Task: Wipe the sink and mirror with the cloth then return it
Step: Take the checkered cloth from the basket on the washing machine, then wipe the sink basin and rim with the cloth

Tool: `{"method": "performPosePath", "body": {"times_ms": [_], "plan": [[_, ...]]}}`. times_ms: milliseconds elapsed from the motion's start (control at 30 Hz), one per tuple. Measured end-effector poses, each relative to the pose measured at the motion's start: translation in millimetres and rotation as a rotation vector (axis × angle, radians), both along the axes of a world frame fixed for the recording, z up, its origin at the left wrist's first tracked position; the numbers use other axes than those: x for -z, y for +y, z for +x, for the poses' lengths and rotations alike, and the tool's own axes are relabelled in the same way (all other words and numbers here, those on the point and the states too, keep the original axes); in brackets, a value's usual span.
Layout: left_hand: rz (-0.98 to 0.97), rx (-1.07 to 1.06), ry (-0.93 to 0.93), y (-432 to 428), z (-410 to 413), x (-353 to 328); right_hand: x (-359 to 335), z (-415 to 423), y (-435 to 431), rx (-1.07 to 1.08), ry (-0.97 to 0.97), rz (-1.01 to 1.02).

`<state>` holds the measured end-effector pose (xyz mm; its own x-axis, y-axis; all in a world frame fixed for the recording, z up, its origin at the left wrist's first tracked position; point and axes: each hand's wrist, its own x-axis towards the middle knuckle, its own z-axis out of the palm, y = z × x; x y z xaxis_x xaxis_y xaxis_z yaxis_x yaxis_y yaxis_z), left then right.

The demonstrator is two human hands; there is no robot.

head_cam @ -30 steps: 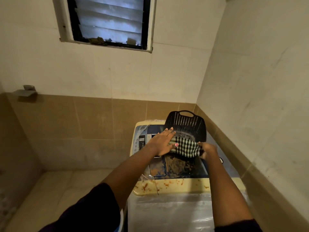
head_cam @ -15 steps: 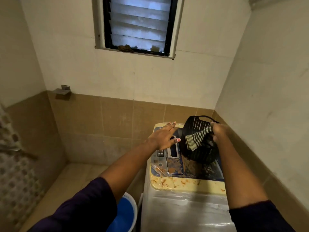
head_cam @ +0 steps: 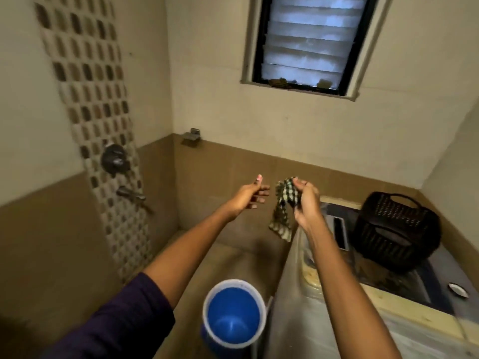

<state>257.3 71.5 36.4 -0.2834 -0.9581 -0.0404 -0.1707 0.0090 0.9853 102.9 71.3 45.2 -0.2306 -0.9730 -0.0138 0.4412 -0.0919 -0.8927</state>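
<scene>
A black-and-white checked cloth (head_cam: 282, 211) hangs from my right hand (head_cam: 304, 203), which grips its top end in mid air, left of the washing machine. My left hand (head_cam: 248, 196) is open a short way to the left of the cloth, fingers spread, holding nothing. Neither a sink nor a mirror is in view.
A black plastic basket (head_cam: 396, 229) stands on top of the washing machine (head_cam: 404, 314) at the right. A blue bucket (head_cam: 233, 314) sits on the floor beside the machine. A shower valve and tap (head_cam: 116, 161) are on the left wall. A louvred window (head_cam: 308, 42) is above.
My right hand has lifted the cloth out of the basket and carried it left, off the machine. My left hand left the machine top. The view has swung left.
</scene>
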Motion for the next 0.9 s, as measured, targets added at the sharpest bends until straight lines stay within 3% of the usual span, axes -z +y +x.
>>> {"method": "performPosePath", "body": {"times_ms": [300,400,467,533,633,733,900], "plan": [[0.319,-0.339,-0.166,146,239,34,78,260,139,-0.544,-0.007,0.131],[0.345,-0.331,-0.050,218,308,51,92,334,203,-0.752,-0.069,0.177],[0.297,-0.311,0.055,265,347,59,98,373,243,-0.866,0.045,0.146],[0.250,-0.326,0.009,314,383,65,109,405,277,-0.906,0.289,-0.016],[0.278,-0.413,-0.135,378,424,72,128,434,312,-0.676,0.765,-0.413],[0.346,-0.350,-0.235,427,455,72,150,453,337,-0.721,0.793,-0.516],[0.453,-0.365,-0.201,472,474,80,190,466,362,-1.308,0.630,-0.234]]}}
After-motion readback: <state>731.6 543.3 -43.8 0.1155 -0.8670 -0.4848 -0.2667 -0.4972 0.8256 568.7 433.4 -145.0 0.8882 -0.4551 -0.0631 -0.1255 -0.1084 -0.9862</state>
